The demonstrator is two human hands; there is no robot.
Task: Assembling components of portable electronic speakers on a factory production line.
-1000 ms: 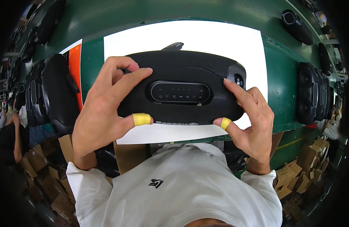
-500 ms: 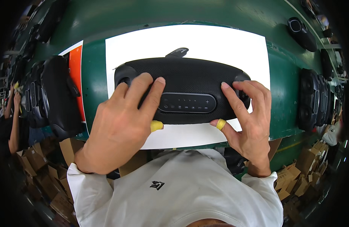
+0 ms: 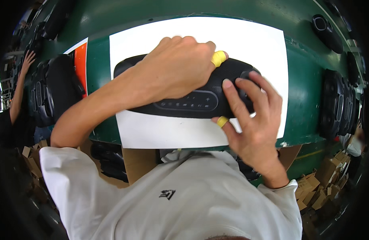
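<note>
A black portable speaker (image 3: 222,100) with a rounded control panel (image 3: 187,101) lies on a white sheet (image 3: 256,36). Across its left half reaches my left hand (image 3: 182,66), knuckles up at the far edge, fingers curled in. What those fingers close around is hidden beneath the hand; its thumb, wrapped in yellow tape, points right. My right hand (image 3: 254,112) grips the speaker's right end, fingertips on top and the taped thumb against the near edge. My left forearm covers part of the speaker's left side.
The green table (image 3: 98,76) holds black speakers at left (image 3: 64,88) and right (image 3: 332,104), plus one farther off (image 3: 327,34). An orange panel (image 3: 80,68) stands by the left group. Cardboard boxes (image 3: 312,188) lie lower right. Another person's arm (image 3: 19,88) shows far left.
My left hand has left the speaker's left front and swung up and right to its far edge, over where a black strap-like piece showed. My right hand stays at the right end.
</note>
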